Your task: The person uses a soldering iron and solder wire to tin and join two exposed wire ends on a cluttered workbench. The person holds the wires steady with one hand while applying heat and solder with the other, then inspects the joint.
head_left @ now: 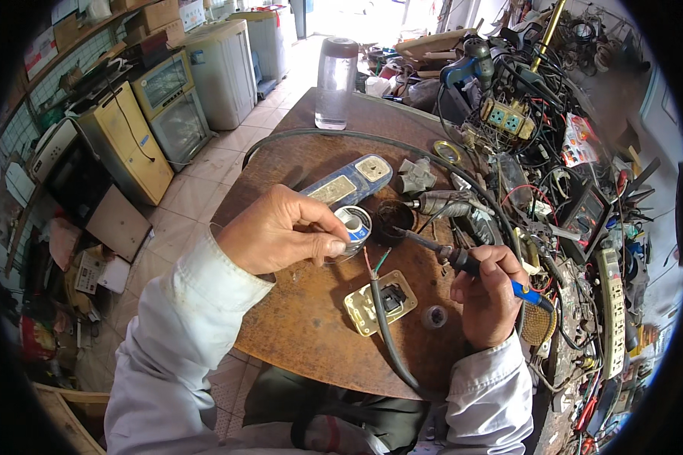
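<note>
My left hand [284, 230] pinches a small solder spool [354, 227] with a blue and white label, held over the middle of the table. In my right hand [490, 292] is a soldering iron [463, 262] with a black and blue handle. Its tip points left, at a round dark pot [394, 218]. Just below the spool, a thick black cable [387, 334] ends in stripped red and green wires [376, 262]. That cable lies across an open cream plastic housing [362, 309] with dark parts inside. A little round container [434, 317] sits right of the housing.
A clear bottle [336, 87] stands at the table's far end. Behind my left hand lies a blue case [349, 180]. A long black cable [432, 155] curves over the brown table [296, 318]. Tools, wires, a multimeter [584, 216] and a power strip [613, 311] crowd the right side.
</note>
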Demonstrator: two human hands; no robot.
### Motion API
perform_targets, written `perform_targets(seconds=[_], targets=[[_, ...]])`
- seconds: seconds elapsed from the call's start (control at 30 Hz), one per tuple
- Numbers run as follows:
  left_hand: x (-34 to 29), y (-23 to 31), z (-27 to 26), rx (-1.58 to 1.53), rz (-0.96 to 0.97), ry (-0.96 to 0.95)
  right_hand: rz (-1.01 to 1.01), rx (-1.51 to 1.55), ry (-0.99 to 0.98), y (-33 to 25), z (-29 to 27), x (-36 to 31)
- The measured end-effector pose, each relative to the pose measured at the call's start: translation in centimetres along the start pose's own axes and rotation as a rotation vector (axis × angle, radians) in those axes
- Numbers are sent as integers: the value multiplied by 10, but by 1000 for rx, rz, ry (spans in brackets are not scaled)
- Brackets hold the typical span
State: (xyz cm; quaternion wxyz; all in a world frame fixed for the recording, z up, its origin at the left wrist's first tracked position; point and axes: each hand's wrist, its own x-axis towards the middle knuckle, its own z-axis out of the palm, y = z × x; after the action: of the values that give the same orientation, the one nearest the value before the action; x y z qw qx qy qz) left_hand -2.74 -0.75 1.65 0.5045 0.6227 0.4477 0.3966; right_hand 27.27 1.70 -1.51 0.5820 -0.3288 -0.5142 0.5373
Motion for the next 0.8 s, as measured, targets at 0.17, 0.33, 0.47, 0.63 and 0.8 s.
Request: perform_targets(seconds=[0.17, 0.33, 0.47, 0.63, 0.8], targets=[[2, -2, 2, 113, -17, -1, 18, 14, -65, -2, 1, -1], [2, -5, 2, 200, 5, -41, 38, -12, -73, -2, 1, -2], [0, -5, 0, 206, 67, -58, 41, -7, -94, -4, 2, -2], [-1, 1, -2, 230, 75, -69, 30, -8, -123, -2, 1, -2], [1, -3, -2, 228, 33, -85, 63, 23, -173, -3, 1, -5]])
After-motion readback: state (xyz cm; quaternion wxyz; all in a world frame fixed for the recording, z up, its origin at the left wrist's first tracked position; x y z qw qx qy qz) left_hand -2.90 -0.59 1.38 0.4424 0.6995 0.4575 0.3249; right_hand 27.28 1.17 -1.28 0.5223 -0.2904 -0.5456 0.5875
